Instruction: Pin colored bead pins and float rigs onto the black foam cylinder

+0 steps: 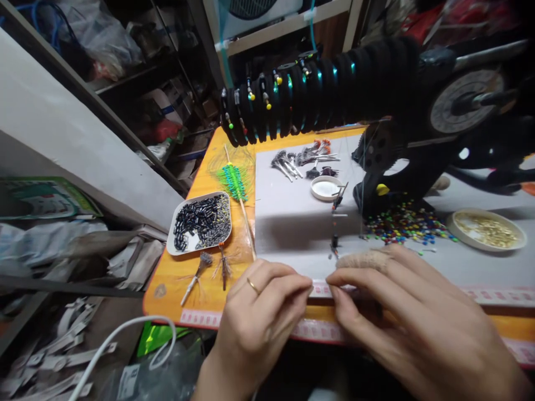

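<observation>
Near the table's front edge, my left hand [265,314], with a ring on one finger, is closed with thumb and forefinger pinched. Facing it a short gap away, my right hand [405,303] pinches too, a beige wrap [365,260] around one finger. Whatever sits between either pair of fingertips is too small to make out. Just beyond the right fingertips is a string of small black and orange parts [335,242], reaching up toward a small white dish [326,188]. A thin line [363,167] runs vertically beside it.
Left stands a tray of black tubes [200,220], with two wire bundles [196,278] before it and a green-wrapped stick [234,181] beyond. Colourful beads [405,223] and a dish of gold parts [487,229] lie right. A black machine [317,94] overhangs the table [167,278].
</observation>
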### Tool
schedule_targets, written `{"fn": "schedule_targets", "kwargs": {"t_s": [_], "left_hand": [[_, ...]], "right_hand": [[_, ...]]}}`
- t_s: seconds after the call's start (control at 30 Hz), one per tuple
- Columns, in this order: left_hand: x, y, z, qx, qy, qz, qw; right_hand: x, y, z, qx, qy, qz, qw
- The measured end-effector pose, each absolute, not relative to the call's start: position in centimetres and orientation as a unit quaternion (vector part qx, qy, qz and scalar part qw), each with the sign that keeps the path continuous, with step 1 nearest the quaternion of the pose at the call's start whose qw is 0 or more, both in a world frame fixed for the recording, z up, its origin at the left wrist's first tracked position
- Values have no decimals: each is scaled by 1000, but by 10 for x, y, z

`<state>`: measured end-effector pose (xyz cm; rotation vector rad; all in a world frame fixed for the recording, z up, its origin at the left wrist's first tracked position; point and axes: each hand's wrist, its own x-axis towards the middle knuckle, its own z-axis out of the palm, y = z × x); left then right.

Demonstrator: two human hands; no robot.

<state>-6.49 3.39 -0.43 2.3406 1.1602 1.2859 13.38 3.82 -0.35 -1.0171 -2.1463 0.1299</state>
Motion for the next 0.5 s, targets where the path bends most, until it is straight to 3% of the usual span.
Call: {"fn": "schedule_targets", "kwargs": {"t_s": [0.2, 0.5], "left_hand": [[-74, 41, 4, 814, 468, 334, 84], [-83, 41, 13, 823, 494, 272, 69]], "right_hand": [[126, 43, -7, -401, -847, -7, 350], [120, 47, -15, -425, -838, -55, 338]]}}
